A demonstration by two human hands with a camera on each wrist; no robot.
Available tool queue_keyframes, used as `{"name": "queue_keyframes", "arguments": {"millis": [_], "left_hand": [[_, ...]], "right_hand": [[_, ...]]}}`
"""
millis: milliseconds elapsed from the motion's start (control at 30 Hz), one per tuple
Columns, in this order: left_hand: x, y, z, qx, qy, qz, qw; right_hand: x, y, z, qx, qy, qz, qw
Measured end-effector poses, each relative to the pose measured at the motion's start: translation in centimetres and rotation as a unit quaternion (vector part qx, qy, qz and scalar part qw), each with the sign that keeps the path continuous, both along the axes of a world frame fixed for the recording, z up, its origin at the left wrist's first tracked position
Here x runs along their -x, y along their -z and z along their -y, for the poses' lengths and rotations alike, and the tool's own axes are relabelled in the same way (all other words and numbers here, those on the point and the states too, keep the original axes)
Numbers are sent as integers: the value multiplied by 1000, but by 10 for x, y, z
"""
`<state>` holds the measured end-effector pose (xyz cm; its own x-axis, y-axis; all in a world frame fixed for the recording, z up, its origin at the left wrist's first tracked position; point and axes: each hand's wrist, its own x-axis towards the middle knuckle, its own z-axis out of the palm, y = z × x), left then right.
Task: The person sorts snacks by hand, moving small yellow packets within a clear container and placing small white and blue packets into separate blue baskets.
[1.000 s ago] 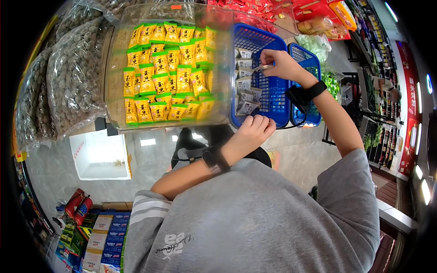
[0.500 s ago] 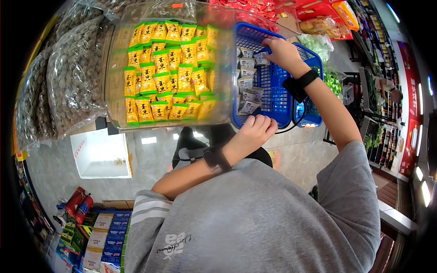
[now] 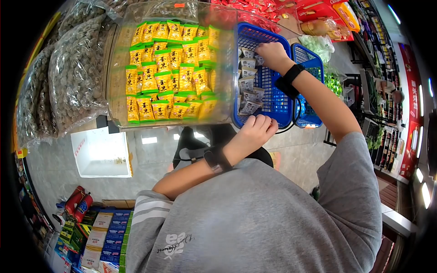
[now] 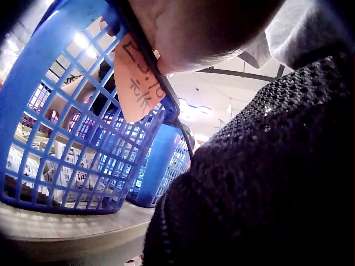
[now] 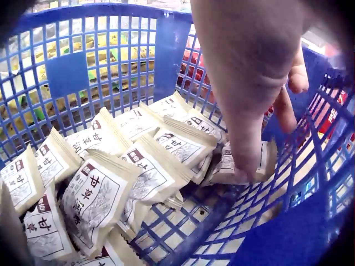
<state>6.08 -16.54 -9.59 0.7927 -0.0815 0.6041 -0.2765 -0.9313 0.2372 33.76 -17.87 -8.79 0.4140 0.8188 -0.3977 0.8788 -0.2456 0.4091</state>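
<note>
Inside the blue plastic basket, my right hand reaches down at the far end. In the right wrist view its thumb presses on a small cream-and-white packet, while the fingers spread away to the right. Several similar packets with printed Chinese characters lie in rows along the basket's left side. My left hand holds the basket's near rim, its fingers bent over the edge and the thumb outside. By that thumb, an orange handwritten price tag hangs against the mesh.
Left of the basket stands a clear bin with yellow-and-green snack packets. A second blue basket adjoins on the right. Red packets lie behind, and a white foam box stands on the floor.
One second ago my right hand pinched a packet above the basket. That packet then lay at the row's far end, and the hand has since come down and left onto it. The left hand stays put.
</note>
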Motion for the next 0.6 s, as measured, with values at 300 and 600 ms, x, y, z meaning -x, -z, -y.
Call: {"name": "queue_keyframes", "arguments": {"millis": [300, 600], "left_hand": [[0, 1, 0, 2, -1, 6, 1000], [-1, 0, -1, 8, -2, 18, 1000]], "right_hand": [[16, -6, 2, -75, -33, 33, 996], [16, -30, 6, -90, 42, -45, 994]]}}
